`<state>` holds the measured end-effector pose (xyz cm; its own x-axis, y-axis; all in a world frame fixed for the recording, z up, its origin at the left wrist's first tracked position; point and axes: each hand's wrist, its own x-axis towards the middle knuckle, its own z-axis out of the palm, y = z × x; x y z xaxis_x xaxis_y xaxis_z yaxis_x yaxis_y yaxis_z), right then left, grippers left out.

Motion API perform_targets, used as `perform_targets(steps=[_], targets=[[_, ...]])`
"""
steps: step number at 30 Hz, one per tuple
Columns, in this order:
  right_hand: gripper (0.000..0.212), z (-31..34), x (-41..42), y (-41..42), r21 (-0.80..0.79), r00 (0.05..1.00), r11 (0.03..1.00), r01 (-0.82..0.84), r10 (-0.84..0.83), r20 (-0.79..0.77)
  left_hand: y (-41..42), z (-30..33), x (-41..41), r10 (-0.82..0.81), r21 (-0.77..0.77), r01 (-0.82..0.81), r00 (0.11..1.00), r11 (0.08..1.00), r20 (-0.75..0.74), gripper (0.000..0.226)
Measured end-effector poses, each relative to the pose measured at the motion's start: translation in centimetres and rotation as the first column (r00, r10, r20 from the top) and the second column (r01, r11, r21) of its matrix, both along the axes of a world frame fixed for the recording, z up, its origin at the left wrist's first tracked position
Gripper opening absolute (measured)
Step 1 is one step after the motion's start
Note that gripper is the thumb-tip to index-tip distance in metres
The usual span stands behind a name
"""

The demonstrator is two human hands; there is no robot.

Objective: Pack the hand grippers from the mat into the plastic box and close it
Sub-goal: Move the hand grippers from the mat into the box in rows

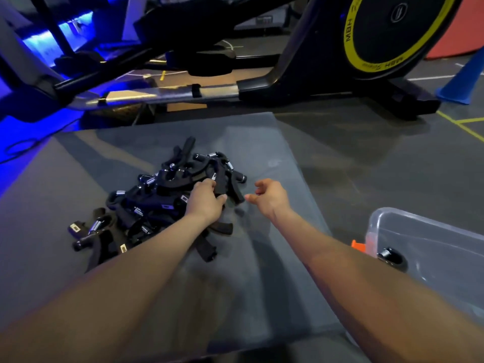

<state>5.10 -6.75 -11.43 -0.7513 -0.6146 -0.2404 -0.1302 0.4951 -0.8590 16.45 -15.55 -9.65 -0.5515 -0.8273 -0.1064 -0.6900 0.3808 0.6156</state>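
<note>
1. Hand grippers (pixel 157 205) — black, A-shaped squeezers with moulded plastic handles joined by bright coiled steel springs — lie tangled in one heap on the grey foam mat (pixel 262 142), from its middle down toward the left edge.

2. Left hand (pixel 207 203) is at the right side of the heap, fingers curled round one black handle (pixel 221 186) and the thumb closing beneath it. Right hand (pixel 269 196) hovers just beside the heap, loosely curled, thumb and forefinger apart, holding nothing.

3. Clear plastic box (pixel 429 247) with an orange latch (pixel 358 246) stands off the mat's right edge, lid not in view. One gripper (pixel 392 258) seems to lie inside already, so packing has likely only begun.

4. Handling, as a judgement: each gripper looks rigid and fairly light, and unlikely to break if dropped in. The handles look grippy, not slippery.

5. Trouble is the tangle — springs and handles hook into one another, so lifting one may drag its neighbours along.

6. Best hold is probably round a single handle or across both near the spring, lifting upward and shaking it free before carrying it right to the box.
</note>
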Motion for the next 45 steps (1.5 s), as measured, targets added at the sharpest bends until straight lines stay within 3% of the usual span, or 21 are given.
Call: perform_targets(steps=[7,12,18,21,25,32,37,39,42,45], targets=[[0.051,-2.4,-2.1,-1.6,0.012,0.999,1.000,0.028,-0.028,0.044,-1.1,-1.8,-4.3,0.119,-0.086,-0.107,0.982,0.991,0.149,0.050],[0.050,-3.7,-3.6,-1.6,0.018,0.998,1.000,0.024,-0.025,0.065,-1.6,-2.6,-5.7,0.141,-0.182,-0.096,0.957,0.979,0.252,0.055],[0.047,-3.8,-4.9,-0.7,0.018,0.994,0.999,0.032,-0.033,0.104,-2.3,-2.2,-6.3,0.209,-0.206,-0.156,0.940,0.966,0.271,0.036],[0.047,-3.2,-5.4,0.5,0.004,0.993,0.998,0.055,-0.055,0.100,-2.3,-1.4,-6.5,0.261,-0.154,-0.229,0.936,0.961,0.237,0.033],[0.043,-1.3,-6.1,3.2,-0.008,0.991,0.995,0.098,-0.097,0.092,-1.1,-0.2,-6.6,0.319,0.072,-0.325,0.944,0.943,0.082,0.032],[0.048,2.4,-6.9,8.6,-0.111,0.951,0.951,0.289,-0.272,0.150,4.9,2.6,-7.5,0.204,0.402,-0.090,0.946,0.911,-0.251,0.013],[0.033,5.4,-6.9,12.0,-0.223,0.940,0.918,0.329,-0.341,-0.016,9.5,4.5,-7.8,0.057,0.469,0.105,0.947,0.877,-0.317,0.028],[0.026,6.5,-6.7,13.3,-0.212,0.930,0.915,0.343,-0.362,-0.057,10.8,5.3,-7.8,-0.026,0.439,0.164,0.953,0.883,-0.303,0.032],[0.026,7.6,-6.6,14.8,-0.196,0.923,0.919,0.343,-0.368,-0.113,12.6,7.0,-7.7,-0.206,0.201,0.237,0.965,0.950,-0.164,0.029],[0.026,8.8,-6.6,15.9,-0.193,0.903,0.917,0.350,-0.385,-0.192,14.7,8.5,-8.2,-0.336,0.030,0.342,0.934,0.939,-0.124,0.029]])
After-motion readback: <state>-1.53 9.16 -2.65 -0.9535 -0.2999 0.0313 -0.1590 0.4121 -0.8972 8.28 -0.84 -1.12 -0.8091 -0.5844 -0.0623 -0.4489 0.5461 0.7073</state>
